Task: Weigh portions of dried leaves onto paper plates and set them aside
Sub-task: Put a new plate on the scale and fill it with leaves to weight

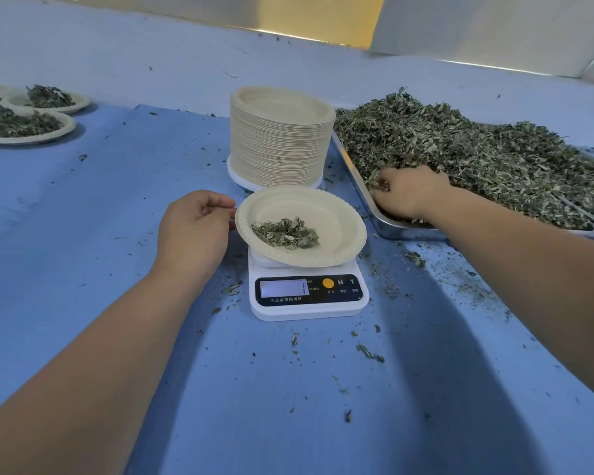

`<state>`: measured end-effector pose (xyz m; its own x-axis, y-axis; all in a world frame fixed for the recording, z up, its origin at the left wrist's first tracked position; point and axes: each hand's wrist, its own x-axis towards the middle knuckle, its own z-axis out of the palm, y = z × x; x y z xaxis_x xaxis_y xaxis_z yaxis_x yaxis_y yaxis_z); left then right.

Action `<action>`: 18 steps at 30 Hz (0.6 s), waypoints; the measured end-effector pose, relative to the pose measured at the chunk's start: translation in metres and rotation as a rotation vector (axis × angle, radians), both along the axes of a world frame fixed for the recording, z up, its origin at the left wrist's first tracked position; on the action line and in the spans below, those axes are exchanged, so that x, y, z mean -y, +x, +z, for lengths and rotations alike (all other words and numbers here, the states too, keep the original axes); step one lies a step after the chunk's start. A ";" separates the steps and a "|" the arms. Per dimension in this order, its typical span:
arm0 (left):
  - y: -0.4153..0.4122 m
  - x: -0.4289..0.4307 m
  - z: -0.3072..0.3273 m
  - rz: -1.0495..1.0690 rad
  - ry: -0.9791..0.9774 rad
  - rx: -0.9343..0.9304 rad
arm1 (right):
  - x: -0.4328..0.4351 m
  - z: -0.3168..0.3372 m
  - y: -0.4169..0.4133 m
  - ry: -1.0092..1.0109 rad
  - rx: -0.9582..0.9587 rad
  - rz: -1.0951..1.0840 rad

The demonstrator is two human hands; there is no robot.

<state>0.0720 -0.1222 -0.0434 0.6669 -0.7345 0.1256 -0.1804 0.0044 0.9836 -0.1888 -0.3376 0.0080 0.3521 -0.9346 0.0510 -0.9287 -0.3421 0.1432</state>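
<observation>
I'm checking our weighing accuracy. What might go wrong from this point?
The left hand is at the rim of the plate on the scale; any touch would skew the reading. The plate sits tilted, overhanging the scale, so it might tip. The right hand, grabbing dried leaves from the tray, may spill some on the way.

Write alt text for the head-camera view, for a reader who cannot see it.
A person's right hand grabs dried leaves heaped in a metal tray, while the left hand is at the rim of a paper plate holding a small portion on a white kitchen scale. A tall plate stack stands behind; filled plates sit far left.
</observation>
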 end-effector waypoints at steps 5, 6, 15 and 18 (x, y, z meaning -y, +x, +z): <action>-0.001 0.000 0.001 0.001 -0.001 -0.004 | -0.004 -0.002 0.001 0.107 0.023 0.087; 0.000 0.000 0.001 0.000 0.000 -0.005 | -0.005 -0.002 0.000 0.091 0.052 0.097; 0.000 0.000 0.001 0.000 -0.002 -0.008 | -0.006 0.011 -0.011 -0.113 0.342 0.109; -0.001 -0.001 0.002 -0.006 -0.004 0.006 | -0.002 0.014 -0.014 -0.076 0.347 0.048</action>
<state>0.0707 -0.1207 -0.0415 0.6616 -0.7380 0.1327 -0.1861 0.0098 0.9825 -0.2023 -0.3359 0.0223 0.3449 -0.9064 0.2438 -0.9097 -0.3868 -0.1510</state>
